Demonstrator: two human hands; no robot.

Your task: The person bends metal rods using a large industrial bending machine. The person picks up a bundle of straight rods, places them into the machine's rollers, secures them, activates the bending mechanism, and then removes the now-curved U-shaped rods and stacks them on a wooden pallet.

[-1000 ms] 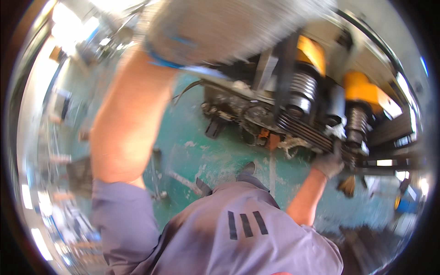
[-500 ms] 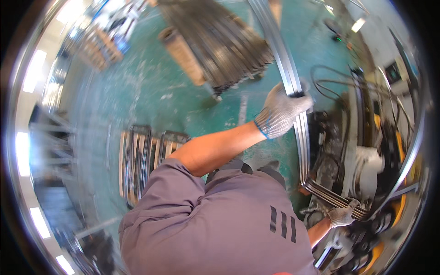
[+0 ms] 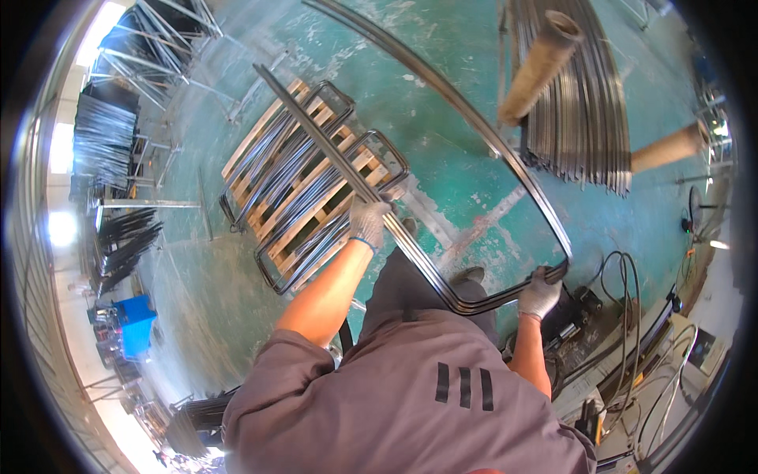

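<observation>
Both my gloved hands carry a bundle of several metal tubes (image 3: 482,306), bent together into a long U shape. My left hand (image 3: 368,223) is closed round the left leg of the U. My right hand (image 3: 539,294) grips the bundle near its right corner. The bend lies close in front of my waist, and the two legs reach away over the floor. Under the left leg stands a wooden pallet (image 3: 251,150) with more bent tubes (image 3: 276,170) stacked on it.
Long straight metal bars (image 3: 576,103) lie in a stack at the far right, with a brown round post (image 3: 545,67) and another (image 3: 671,148) beside it. Cables (image 3: 628,292) and machine parts are at the right. Metal racks (image 3: 170,47) and a blue box (image 3: 136,325) stand left.
I have turned left, away from the machine at the right, with the tube bundle in both hands. The pallet has come ahead of my left hand, and my right hand has moved away from the machine.
</observation>
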